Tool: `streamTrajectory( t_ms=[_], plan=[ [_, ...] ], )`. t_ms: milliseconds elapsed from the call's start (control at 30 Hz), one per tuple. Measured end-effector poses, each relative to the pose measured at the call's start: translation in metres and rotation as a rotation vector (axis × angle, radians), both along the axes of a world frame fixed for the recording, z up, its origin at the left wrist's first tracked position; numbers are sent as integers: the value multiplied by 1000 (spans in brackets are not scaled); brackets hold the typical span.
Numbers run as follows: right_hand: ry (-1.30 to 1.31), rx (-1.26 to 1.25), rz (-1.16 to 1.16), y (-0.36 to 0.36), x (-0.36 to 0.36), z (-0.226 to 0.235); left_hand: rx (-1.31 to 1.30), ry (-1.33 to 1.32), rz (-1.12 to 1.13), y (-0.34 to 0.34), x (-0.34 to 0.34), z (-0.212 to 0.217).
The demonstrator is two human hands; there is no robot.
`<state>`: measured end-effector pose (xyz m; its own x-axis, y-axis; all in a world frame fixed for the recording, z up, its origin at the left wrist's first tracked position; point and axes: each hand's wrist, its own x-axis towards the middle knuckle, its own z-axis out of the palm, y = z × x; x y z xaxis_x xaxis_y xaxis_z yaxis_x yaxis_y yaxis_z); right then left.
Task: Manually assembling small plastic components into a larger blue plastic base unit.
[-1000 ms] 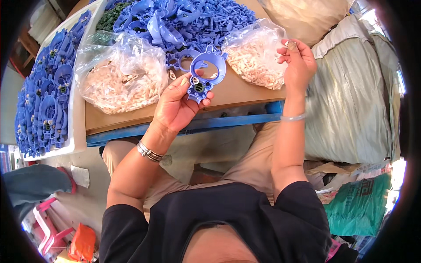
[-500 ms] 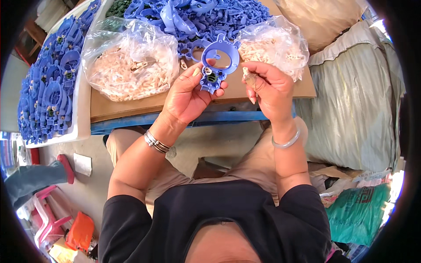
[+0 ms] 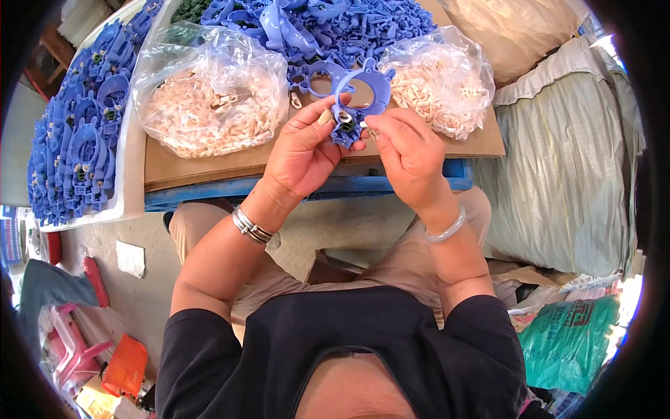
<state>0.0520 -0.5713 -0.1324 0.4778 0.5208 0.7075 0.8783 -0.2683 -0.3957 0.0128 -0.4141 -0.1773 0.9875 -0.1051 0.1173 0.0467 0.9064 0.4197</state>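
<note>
Above the near edge of the cardboard (image 3: pixel 209 172), my left hand (image 3: pixel 303 153) is closed on a blue plastic ring part (image 3: pixel 381 89). Its lower housing carries a small white piece and a dark green piece. My right hand (image 3: pixel 412 159) is at the housing's right side, thumb and forefinger pinching a small cream plastic piece (image 3: pixel 364 124). That piece is close against the housing; whether it touches is hard to tell. Clear bags of cream pieces lie to the left (image 3: pixel 216 115) and right (image 3: pixel 443 87). A loose cream piece (image 3: pixel 296 101) rests by the left bag.
Behind my hands rises a pile of blue parts (image 3: pixel 356 31). A white tray (image 3: pixel 129 171) with several blue assemblies stands left. Large woven sacks (image 3: pixel 558 167) crowd the right. On the floor are a pink stool (image 3: pixel 70 346), an orange bag (image 3: pixel 125 363) and another person's leg (image 3: pixel 52 293).
My right hand has moved left to the blue part, bringing the small cream piece beside its housing. The blue part has shifted slightly right and tilted in my left hand.
</note>
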Motion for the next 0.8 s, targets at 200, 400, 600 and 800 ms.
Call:
streamTrajectory(
  t_ms=[200, 400, 600, 800],
  plan=[
    [-165, -31, 7, 1, 4, -7, 27, 1, 10, -4, 0, -1],
    [-23, 3, 5, 3, -1, 1, 35, 22, 10, -2, 0, -2],
    [8, 39, 9, -2, 2, 1, 26, 9, 15, -4, -2, 1],
    [66, 65, 20, 2, -3, 0, 27, 24, 51, -6, -2, 0]
  ],
)
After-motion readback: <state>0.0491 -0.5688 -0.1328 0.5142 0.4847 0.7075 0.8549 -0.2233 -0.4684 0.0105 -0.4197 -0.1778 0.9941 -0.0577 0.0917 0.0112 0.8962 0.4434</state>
